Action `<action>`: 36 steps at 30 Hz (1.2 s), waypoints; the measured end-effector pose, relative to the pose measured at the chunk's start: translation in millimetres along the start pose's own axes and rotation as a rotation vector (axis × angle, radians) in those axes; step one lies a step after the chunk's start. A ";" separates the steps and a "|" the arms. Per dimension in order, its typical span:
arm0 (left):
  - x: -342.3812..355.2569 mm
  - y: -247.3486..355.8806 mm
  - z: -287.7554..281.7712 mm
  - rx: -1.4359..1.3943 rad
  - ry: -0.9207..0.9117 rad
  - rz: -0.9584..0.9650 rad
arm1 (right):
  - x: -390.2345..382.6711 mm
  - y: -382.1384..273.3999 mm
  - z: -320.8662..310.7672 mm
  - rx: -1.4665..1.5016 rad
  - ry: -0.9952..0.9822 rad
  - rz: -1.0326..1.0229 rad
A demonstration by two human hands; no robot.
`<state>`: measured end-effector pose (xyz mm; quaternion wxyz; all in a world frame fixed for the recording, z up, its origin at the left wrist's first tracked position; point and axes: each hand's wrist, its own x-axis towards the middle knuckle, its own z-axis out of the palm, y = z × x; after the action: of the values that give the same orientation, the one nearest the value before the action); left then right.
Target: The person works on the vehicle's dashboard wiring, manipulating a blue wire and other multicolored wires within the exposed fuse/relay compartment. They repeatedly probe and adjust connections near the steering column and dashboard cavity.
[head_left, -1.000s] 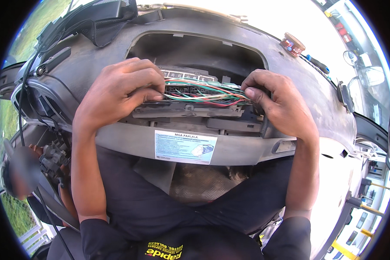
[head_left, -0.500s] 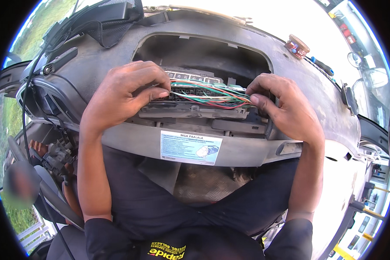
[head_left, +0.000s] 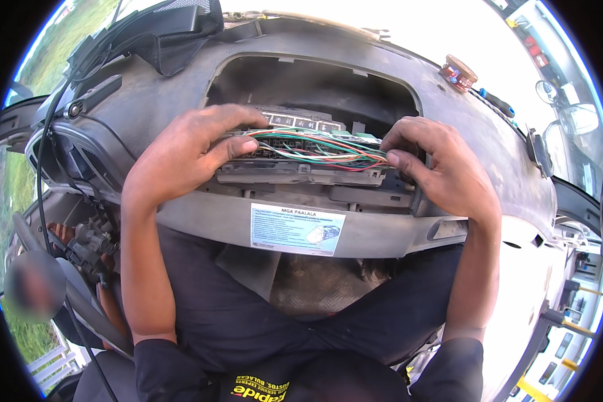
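A bundle of thin green, red, white and orange wires [head_left: 315,149] stretches across a dark fuse box [head_left: 301,173] inside the open dashboard recess. My left hand [head_left: 197,151] is at the bundle's left end, its thumb and forefinger parted around the wires. At the other end, my right hand [head_left: 442,161] is closed, with thumb and fingers pinching the wires. Behind the bundle runs a row of labelled dark relay covers [head_left: 296,121]. The tips of some right-hand fingers are hidden.
The grey dashboard [head_left: 449,134] carries a round brown tin [head_left: 457,74] and a blue-handled tool [head_left: 499,102] at the right. A printed sheet [head_left: 297,229] is on the front panel. Left, another person's hand [head_left: 61,234] is near the steering wheel [head_left: 90,311].
My left thumb and forefinger have spread apart from a pinch on the wires, and that hand has shifted slightly left. My right hand stays at the right end.
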<state>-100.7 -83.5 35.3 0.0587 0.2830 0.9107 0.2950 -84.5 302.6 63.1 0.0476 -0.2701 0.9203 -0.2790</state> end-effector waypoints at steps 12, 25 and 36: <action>4.3 9.3 -7.5 0.031 -0.118 -0.008 | 4.3 0.7 -4.0 -0.010 -0.011 0.010; -7.3 25.4 19.0 -0.281 0.209 -0.136 | 0.1 -47.4 46.5 -0.133 0.454 -0.350; -50.6 -132.1 -2.5 0.365 0.155 0.021 | -151.2 -113.1 140.8 -0.271 0.669 -0.227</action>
<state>-122.8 -200.6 -41.0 -0.0668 0.2749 0.9479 0.1466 130.7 234.1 -3.7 -0.3231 -0.2682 0.8776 -0.2312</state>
